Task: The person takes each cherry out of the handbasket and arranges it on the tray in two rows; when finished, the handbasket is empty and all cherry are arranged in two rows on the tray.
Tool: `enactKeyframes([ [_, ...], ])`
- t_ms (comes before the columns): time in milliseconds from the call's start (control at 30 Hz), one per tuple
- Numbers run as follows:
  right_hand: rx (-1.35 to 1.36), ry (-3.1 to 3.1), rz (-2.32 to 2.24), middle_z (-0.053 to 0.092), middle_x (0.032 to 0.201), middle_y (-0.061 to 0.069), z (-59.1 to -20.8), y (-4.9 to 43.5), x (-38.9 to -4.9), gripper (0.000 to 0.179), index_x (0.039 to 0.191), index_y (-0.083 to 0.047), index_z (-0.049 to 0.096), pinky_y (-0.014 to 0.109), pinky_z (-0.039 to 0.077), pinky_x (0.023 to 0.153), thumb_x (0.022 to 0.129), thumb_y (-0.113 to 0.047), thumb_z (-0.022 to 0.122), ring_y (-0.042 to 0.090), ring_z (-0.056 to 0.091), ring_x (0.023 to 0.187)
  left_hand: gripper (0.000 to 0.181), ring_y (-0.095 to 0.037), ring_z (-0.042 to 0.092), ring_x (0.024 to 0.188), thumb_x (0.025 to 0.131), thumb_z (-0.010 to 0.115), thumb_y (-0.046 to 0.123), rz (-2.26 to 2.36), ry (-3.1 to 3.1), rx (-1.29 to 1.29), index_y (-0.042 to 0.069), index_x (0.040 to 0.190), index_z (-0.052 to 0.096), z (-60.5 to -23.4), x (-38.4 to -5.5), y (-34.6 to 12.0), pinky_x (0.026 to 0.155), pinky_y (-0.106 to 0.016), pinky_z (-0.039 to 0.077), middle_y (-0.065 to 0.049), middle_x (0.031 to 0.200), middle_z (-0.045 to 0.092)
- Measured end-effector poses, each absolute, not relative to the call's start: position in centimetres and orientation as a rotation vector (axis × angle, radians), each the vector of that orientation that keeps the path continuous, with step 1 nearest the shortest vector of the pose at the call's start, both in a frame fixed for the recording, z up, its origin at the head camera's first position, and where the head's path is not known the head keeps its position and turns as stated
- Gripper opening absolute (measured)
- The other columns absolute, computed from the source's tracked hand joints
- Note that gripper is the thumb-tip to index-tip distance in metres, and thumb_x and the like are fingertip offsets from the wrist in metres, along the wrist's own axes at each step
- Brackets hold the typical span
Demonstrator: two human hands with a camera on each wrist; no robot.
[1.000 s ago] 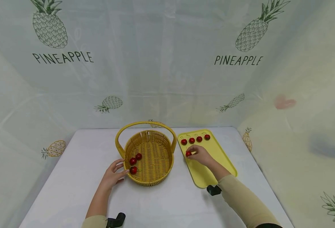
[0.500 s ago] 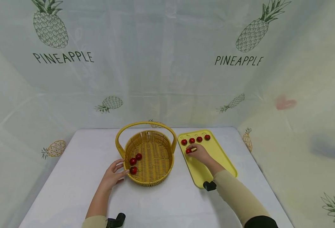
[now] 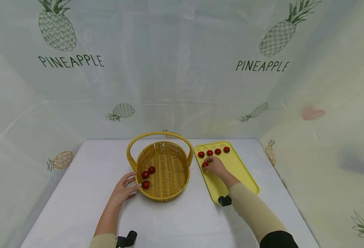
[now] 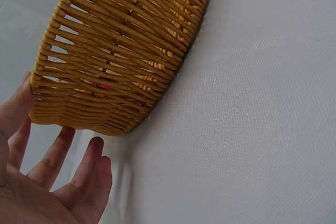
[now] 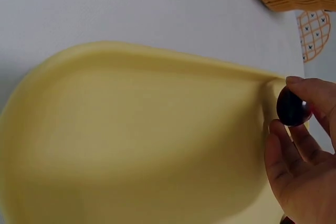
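Observation:
My right hand (image 3: 216, 166) pinches a red cherry (image 3: 205, 165) between thumb and fingertips, over the left side of a yellow tray (image 3: 231, 175). In the right wrist view the cherry (image 5: 292, 107) looks dark and round. Several stemmed cherries (image 3: 218, 151) form a row along the tray's far end. My left hand (image 3: 122, 191) holds the near left rim of a round wicker basket (image 3: 169, 172), thumb at the rim and fingers against the outer wall. Inside it, 3 cherries (image 3: 145, 174) lie by the left wall. The left wrist view shows the basket's woven side (image 4: 115, 51).
The basket's arched handle (image 3: 160, 133) stands upright over its far side. Basket and tray sit near the back edge of a white-covered table (image 3: 175, 224). Behind and beside it hangs a pale curtain (image 3: 182, 86) printed with pineapples.
My right hand, with the cherry, has moved slightly toward the tray's far end, and its forearm has swung a little left. The left hand stays at the basket. The head view has shifted slightly.

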State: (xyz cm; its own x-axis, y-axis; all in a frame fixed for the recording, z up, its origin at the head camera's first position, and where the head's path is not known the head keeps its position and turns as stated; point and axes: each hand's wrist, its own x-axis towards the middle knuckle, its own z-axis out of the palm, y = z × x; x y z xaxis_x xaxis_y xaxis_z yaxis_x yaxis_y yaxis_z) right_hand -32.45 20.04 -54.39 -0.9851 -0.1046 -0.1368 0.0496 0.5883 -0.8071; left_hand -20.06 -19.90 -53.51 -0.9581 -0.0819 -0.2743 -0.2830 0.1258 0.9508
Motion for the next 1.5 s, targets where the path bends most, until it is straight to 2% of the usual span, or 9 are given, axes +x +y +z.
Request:
enactKeyframes([
  [367, -0.003, 2.661, -1.347, 0.061, 0.100, 0.012, -54.8, 19.9, -32.7, 0.026, 0.100, 0.000, 0.063, 0.033, 0.047, 0.068, 0.080, -0.005, 0.079, 0.024, 0.055, 0.086, 0.059, -0.021, 0.065, 0.097, 0.088, 0.074, 0.011, 1.935, 2.242, -0.386, 0.014, 0.141, 0.046, -53.6, -20.3, -19.8, 0.083, -0.047, 0.051, -0.020, 0.142, 0.047],
  [600, -0.012, 2.648, -1.354, 0.061, 0.101, 0.011, -55.0, 20.0, -33.0, 0.025, 0.100, -0.001, 0.064, 0.033, 0.047, 0.069, 0.079, -0.004, 0.079, 0.024, 0.055, 0.086, 0.060, -0.021, 0.065, 0.098, 0.088, 0.073, 0.011, 1.934, 2.248, -0.374, 0.013, 0.142, 0.045, -53.4, -20.2, -19.8, 0.084, -0.051, 0.050, -0.022, 0.142, 0.046],
  [933, -0.035, 2.653, -1.343, 0.061, 0.098, 0.010, -55.5, 20.1, -33.2, 0.024, 0.100, -0.002, 0.066, 0.032, 0.045, 0.067, 0.080, -0.004, 0.079, 0.023, 0.054, 0.085, 0.058, -0.021, 0.064, 0.097, 0.088, 0.073, 0.010, 1.935, 2.254, -0.378, 0.013, 0.140, 0.047, -53.3, -20.1, -19.8, 0.083, -0.049, 0.050, -0.021, 0.141, 0.048],
  [1500, -0.012, 2.641, -1.352, 0.061, 0.105, 0.014, -54.8, 20.3, -32.7, 0.029, 0.109, -0.002, 0.067, 0.034, 0.048, 0.070, 0.082, -0.003, 0.077, 0.028, 0.056, 0.095, 0.061, -0.021, 0.064, 0.098, 0.089, 0.073, 0.011, 1.926, 2.249, -0.383, 0.013, 0.142, 0.045, -53.4, -20.1, -19.8, 0.083, -0.050, 0.050, -0.023, 0.142, 0.046],
])
